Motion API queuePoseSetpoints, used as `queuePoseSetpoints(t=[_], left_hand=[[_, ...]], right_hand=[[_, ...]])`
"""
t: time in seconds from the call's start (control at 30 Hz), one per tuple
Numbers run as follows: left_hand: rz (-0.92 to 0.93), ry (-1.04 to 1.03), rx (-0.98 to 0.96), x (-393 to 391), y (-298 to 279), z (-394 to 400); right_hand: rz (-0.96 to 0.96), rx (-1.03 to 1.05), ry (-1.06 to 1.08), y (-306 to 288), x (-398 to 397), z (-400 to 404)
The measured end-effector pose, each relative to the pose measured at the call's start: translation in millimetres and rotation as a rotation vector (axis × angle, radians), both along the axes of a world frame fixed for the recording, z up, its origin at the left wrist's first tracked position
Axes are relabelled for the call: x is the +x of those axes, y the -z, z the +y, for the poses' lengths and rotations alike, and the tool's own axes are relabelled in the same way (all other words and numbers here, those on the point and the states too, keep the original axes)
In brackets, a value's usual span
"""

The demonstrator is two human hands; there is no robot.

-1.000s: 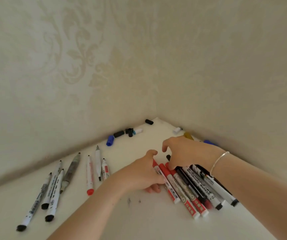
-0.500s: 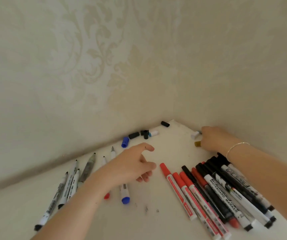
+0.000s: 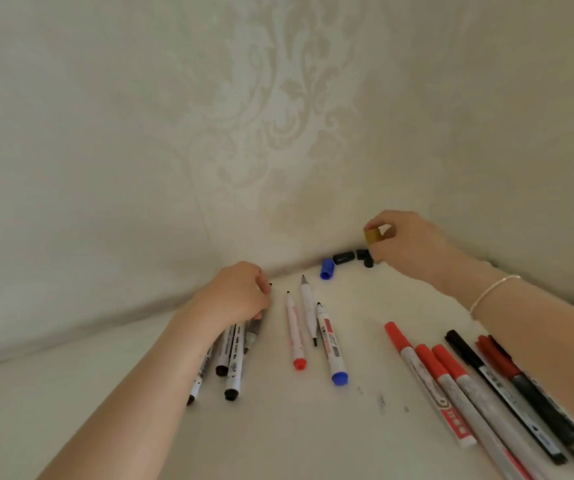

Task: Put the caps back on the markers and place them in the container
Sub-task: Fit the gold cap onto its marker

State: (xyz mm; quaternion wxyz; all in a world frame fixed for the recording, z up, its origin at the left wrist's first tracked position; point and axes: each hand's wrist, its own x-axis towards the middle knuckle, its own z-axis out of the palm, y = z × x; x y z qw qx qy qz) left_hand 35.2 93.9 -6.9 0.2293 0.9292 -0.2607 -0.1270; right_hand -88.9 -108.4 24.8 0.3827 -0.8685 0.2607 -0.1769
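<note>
My right hand (image 3: pixel 406 245) pinches a small gold-brown cap (image 3: pixel 372 236) above loose caps by the wall: a blue cap (image 3: pixel 326 268) and black caps (image 3: pixel 343 258). My left hand (image 3: pixel 240 292) is closed over the tips of several uncapped black-ended markers (image 3: pixel 233 365) on the left. Between the hands lie three uncapped markers: a red-ended one (image 3: pixel 295 336), a grey one (image 3: pixel 309 310) and a blue-ended one (image 3: pixel 331 346). Capped red markers (image 3: pixel 427 375) and black markers (image 3: pixel 507 386) lie in a row under my right forearm. No container is in view.
The white table (image 3: pixel 296 431) fits into a corner of patterned cream walls (image 3: pixel 140 168), which bound it at the back and right. A few dark ink specks (image 3: pixel 381 400) mark the table. A thin bracelet (image 3: pixel 490 289) circles my right wrist.
My right hand lifted the gold-brown cap from the table by the wall and moved left. My left hand moved left from the table's middle onto the black-ended markers. The view panned left.
</note>
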Motion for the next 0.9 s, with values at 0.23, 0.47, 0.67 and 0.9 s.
queuePoseSetpoints(t=[0.23,0.47,0.67,0.9], left_hand=[[-0.084,-0.038,0.062,14,5,15],[-0.266,-0.006,0.239,6,18,3],[-0.232,0.014,-0.045,-8,15,-5],[-0.220,0.081,-0.307,-23,-6,-8]], right_hand=[[-0.076,0.430,-0.082,12,37,51],[-0.161,0.552,-0.018,14,43,62],[-0.294,0.617,0.049,13,46,60],[-0.491,0.720,0.186,8,50,53]])
